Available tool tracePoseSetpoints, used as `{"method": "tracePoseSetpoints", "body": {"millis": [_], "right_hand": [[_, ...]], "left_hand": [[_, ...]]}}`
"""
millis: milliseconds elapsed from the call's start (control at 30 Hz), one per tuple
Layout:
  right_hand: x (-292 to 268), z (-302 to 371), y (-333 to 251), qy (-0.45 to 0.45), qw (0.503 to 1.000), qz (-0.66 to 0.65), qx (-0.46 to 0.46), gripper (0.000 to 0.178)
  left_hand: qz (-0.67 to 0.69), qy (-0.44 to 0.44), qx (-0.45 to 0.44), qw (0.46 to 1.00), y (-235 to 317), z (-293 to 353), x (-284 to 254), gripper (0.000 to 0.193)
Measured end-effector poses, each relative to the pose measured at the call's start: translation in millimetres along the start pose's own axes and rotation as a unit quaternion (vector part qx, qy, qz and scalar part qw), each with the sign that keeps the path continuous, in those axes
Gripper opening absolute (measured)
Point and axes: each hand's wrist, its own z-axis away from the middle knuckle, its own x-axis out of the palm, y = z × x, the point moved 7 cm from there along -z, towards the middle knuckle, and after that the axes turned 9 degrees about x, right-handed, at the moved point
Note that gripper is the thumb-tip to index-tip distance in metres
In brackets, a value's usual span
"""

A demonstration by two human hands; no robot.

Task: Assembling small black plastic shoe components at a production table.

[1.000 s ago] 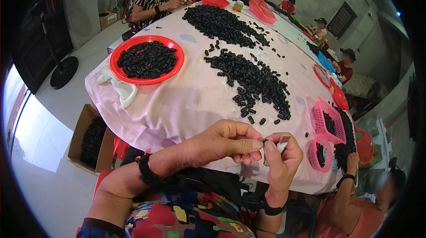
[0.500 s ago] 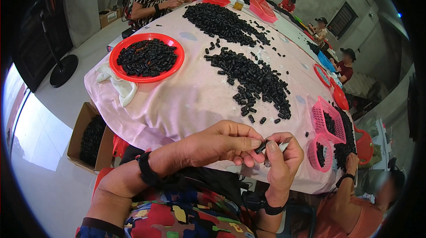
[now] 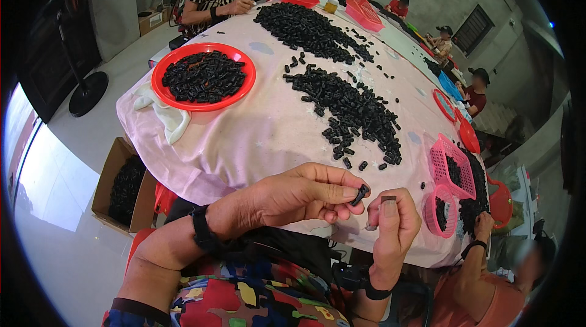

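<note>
Just past the table's near edge, my left hand (image 3: 305, 196) pinches a small black cylindrical part (image 3: 361, 195) between thumb and forefinger, its other fingers curled. To the right of it, slightly apart, my right hand (image 3: 394, 226) is closed around a small flat blade (image 3: 388, 198). One end of the blade sticks up over the thumb tip; most of it is hidden in the fingers. Beyond both hands lies a loose heap of black cylindrical parts (image 3: 351, 110) on the pink tablecloth (image 3: 244, 150).
A red round tray (image 3: 250, 83) of black parts stands at left, beside a white cloth (image 3: 174, 122). A larger heap (image 3: 305, 28) lies farther back. Pink baskets (image 3: 450, 193) sit at right, near a co-worker's hand (image 3: 484, 224). A cardboard box (image 3: 102, 211) of parts is on the floor.
My two hands have moved slightly apart. The black part has turned in my left fingers, and the blade no longer sits against it.
</note>
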Motion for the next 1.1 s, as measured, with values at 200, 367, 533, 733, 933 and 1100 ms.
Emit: {"method": "tracePoseSetpoints", "body": {"millis": [200,367,533,733,933,1100], "right_hand": [[12,-1,-8,-0.006,0.997,0.063,-0.044,0.017],[9,-2,-3,-0.006,0.994,0.099,-0.047,0.017],[17,-2,-8,-0.006,0.993,0.107,-0.048,0.026],[19,-3,-5,0.026,0.983,0.165,-0.082,0.045],[13,-3,1,0.044,0.980,0.183,-0.061,0.049],[14,-3,-2,0.048,0.975,0.204,-0.074,0.049]], "left_hand": [[0.007,-0.018,0.008,1.000,3,-1,2,0.022],[0.006,-0.027,0.021,0.999,7,0,4,0.022],[0.021,-0.037,0.026,0.999,6,1,4,0.023],[-0.010,-0.006,0.005,1.000,4,2,3,0.026],[-0.019,-0.021,0.008,1.000,2,2,2,0.027],[-0.018,-0.028,0.019,0.999,2,1,2,0.026]]}}
